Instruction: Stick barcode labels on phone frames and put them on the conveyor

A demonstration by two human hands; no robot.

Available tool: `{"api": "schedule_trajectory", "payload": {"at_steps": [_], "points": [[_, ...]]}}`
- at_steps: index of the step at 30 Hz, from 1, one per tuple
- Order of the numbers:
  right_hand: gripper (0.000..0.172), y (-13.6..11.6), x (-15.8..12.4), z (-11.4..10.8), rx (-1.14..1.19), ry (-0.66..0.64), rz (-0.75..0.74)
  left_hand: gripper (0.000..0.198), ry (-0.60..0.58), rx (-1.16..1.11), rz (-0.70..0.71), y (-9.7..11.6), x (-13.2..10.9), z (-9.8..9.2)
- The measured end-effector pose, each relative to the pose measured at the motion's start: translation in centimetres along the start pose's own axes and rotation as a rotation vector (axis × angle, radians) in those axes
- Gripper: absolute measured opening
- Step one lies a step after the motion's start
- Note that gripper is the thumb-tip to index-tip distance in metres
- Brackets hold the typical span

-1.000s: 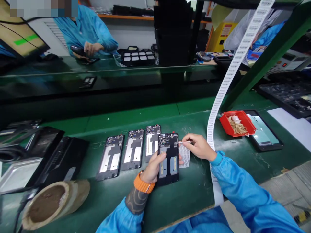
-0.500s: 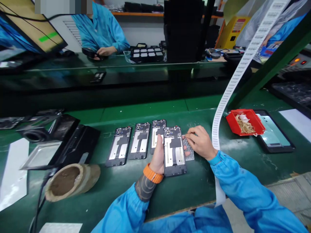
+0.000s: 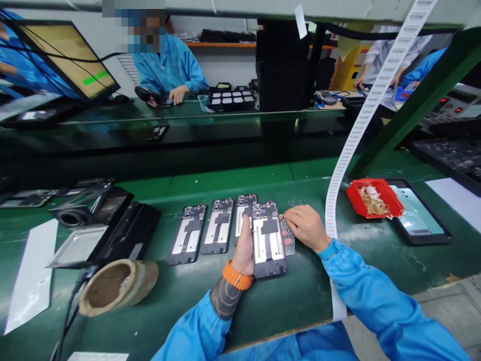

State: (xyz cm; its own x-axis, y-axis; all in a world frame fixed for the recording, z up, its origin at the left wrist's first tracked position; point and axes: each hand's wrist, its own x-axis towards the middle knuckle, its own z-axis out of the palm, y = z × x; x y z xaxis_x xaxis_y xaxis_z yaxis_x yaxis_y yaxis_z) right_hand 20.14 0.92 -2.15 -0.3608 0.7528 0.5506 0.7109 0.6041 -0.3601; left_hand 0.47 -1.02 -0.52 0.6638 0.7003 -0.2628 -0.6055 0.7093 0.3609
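My left hand (image 3: pixel 243 250), with an orange strap at its wrist, is closed round an opened phone (image 3: pixel 268 240). The phone's circuit board, silver plate and dark flex cable face up. Beside its upper right edge, my right hand (image 3: pixel 306 225) has thumb and fingers pinched together; whatever they hold is too small to make out. Under those fingertips lies a sheet of small dark-printed labels (image 3: pixel 288 240), partly hidden by the phone and my left fingertips. Three similar opened phones rest in a row to the left: one (image 3: pixel 187 234), another (image 3: pixel 218 226), and a third (image 3: pixel 245 205) partly covered by my left hand.
A label strip (image 3: pixel 347 150) hangs down to the bench right of my right hand. Farther right are a red bin (image 3: pixel 391 205) of rubber bands and a tablet-like device (image 3: pixel 424 220). A round pot (image 3: pixel 143 283) and black equipment (image 3: pixel 139 235) stand left. Across the bench sits a co-worker (image 3: pixel 169 70).
The whole view has shifted as my head tilted, so the bench appears slightly lower. My hands keep nearly the same pose at the phone and label sheet.
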Motion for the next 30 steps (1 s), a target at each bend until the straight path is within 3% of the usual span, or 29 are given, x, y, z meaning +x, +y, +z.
{"api": "schedule_trajectory", "payload": {"at_steps": [7,14,22,30], "points": [[0.018,0.1,0.3,0.3,0.038,-0.084,0.046,0.083,0.022,0.013,0.000,0.0,0.2,0.4],[0.013,-0.1,0.0,-0.5,0.169,0.066,0.157,0.079,0.096,0.025,-0.052,-0.4,0.3,-0.5],[0.016,0.2,-0.6,-0.4,0.106,0.001,0.142,0.076,0.051,0.123,-0.007,-1.0,0.3,1.1],[0.018,0.0,-0.8,-0.3,0.020,-0.003,0.127,0.078,0.156,0.034,-0.080,-0.6,0.3,-0.5]]}}
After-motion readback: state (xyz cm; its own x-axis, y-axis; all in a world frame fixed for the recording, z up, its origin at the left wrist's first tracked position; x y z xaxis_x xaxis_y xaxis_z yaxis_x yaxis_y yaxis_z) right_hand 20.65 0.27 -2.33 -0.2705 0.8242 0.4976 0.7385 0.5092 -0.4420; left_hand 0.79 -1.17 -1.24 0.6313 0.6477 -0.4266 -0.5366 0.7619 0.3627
